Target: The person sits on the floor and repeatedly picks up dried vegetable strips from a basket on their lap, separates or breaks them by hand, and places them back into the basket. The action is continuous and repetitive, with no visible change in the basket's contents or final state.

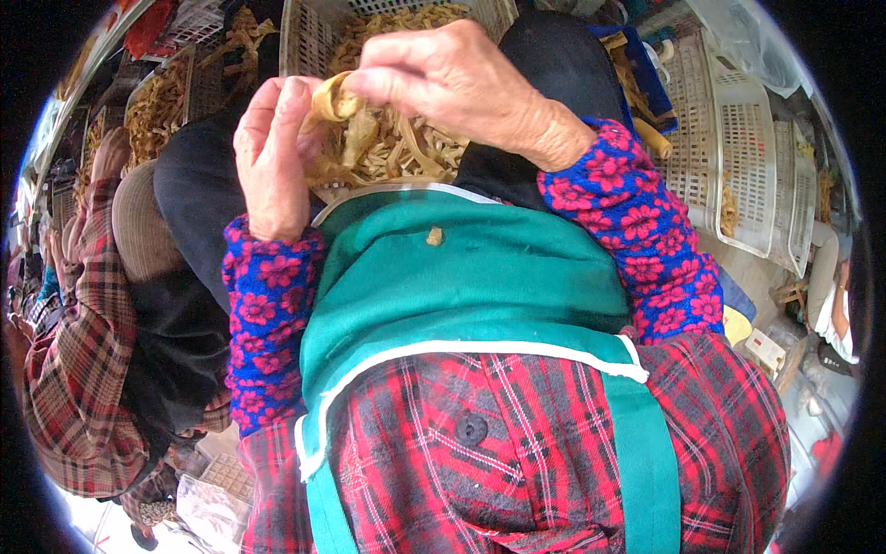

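A curled, pliable tan strip [324, 104], which looks like rawhide or a dried food, is bent into a loop between my two hands. My left hand [275, 149] grips its lower left part. The fingertips of my right hand [457, 86] pinch the loop's upper right end and are slightly blurred. Below them, a pale plastic basket [301, 38] sits between my knees, filled with short tan pieces [443, 149] and longer strips. My hands and forearms cover part of the basket. One small tan bit [434, 236] lies on my green apron [471, 284].
At left, another person in a plaid sleeve [100, 256] reaches a hand [111, 152] towards a basket of tan strips [159, 104]. A blue tray [626, 76] and pale perforated baskets [747, 145] stand at right. Someone's arm [839, 298] shows at the far right.
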`<state>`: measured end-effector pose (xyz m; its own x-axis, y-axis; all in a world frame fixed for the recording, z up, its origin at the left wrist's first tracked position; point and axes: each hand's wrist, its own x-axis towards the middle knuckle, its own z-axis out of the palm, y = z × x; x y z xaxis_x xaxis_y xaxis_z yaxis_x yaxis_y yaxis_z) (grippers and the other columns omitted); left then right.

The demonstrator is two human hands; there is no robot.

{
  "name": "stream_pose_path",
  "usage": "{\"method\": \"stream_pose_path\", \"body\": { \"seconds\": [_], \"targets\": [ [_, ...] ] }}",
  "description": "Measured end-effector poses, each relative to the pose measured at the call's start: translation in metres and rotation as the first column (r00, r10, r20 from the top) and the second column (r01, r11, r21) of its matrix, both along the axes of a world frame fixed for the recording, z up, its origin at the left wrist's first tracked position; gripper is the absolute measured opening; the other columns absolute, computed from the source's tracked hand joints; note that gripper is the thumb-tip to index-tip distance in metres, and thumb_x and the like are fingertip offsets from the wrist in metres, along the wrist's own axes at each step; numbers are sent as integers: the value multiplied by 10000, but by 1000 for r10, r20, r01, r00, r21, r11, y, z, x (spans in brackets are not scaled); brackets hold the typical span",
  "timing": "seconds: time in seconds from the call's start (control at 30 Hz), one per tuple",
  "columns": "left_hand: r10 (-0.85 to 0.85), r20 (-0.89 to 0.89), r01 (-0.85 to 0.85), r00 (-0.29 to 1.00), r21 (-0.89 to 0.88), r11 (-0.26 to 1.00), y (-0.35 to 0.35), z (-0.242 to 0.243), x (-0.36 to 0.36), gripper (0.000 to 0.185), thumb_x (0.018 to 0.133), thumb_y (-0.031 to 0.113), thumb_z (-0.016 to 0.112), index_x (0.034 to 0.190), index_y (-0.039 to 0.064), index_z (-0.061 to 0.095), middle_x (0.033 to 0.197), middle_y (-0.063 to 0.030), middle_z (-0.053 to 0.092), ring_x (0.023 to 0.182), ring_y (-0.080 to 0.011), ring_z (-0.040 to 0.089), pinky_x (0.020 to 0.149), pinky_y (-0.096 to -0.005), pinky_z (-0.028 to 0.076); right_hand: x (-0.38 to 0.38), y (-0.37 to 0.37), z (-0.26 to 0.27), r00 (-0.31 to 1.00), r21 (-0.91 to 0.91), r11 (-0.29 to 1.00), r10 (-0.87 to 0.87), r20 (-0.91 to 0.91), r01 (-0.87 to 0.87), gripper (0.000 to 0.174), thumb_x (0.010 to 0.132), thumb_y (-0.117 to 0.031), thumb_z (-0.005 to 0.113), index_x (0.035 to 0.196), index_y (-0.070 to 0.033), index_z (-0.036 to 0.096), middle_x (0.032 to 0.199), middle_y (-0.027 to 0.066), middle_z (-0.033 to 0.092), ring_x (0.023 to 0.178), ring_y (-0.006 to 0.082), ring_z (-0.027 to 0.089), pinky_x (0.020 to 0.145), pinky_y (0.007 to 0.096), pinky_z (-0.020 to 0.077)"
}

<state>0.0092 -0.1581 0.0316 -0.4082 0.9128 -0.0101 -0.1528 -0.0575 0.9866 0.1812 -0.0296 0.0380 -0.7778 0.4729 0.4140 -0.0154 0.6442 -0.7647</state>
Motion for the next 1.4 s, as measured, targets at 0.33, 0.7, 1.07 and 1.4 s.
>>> {"method": "stream_pose_path", "body": {
  "seconds": [0.33,0.7,1.07,1.4],
  "targets": [
    [-199,-626,165,754,-113,980,-12,-5,-7,61,907,-10,706,960,8,681,838,12,656,736,-26,565,652,-199,468,16,3,-17,999,451,892,-45,32,26,304,952,-318,652,1097,-51,668,958,131,699,854,322,683,729,396,547],
    [-636,-417,477,650,-428,768,-37,37,-28,289,1066,257,520,1004,34,693,699,12,589,645,-73,510,622,-254,457,57,46,-3,974,366,930,-67,217,-18,274,1042,-169,480,1167,1,655,1123,149,687,1000,281,653,888,354,520],
    [49,-538,180,841,363,914,2,21,28,221,832,58,696,1038,-18,669,958,-159,670,816,-290,678,768,-368,550,14,-27,38,963,-615,751,264,-51,-238,612,1012,-16,505,1583,-76,295,1383,25,540,943,78,582,796,242,494],
    [-112,491,110,864,33,993,5,-11,25,232,1022,266,542,989,65,653,746,12,589,529,-23,368,443,-201,264,6,-24,1,998,-602,796,-60,32,67,565,976,-107,642,1476,-23,392,1009,71,707,594,22,516,514,169,410]
  ]
}}
